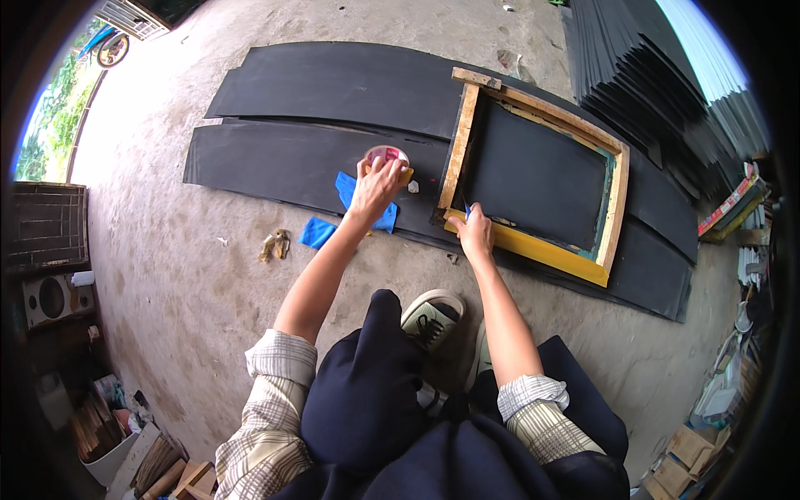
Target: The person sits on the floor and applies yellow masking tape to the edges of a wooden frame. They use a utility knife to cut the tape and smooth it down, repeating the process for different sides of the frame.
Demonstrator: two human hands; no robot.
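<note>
My left hand [377,190] is closed over a roll of yellow tape [388,153] with a red-and-white core, held at the black sheet. My right hand [476,237] is at the near left corner of a wooden frame [543,105], its fingers round a slim blue-handled tool [468,211] whose kind is mostly hidden. A strip of yellow tape [550,253] covers the frame's near bar. The frame's inside shows a dark panel [533,175]. Bright blue cloth pieces [317,232] lie under and beside my left forearm.
Long black sheets [333,79] lie stacked on the concrete floor [167,250] under the frame. More dark sheets [621,92] lean at the far right. A crumpled brown scrap [274,244] is on the floor. A speaker [52,298] and boxes [692,452] stand along the sides.
</note>
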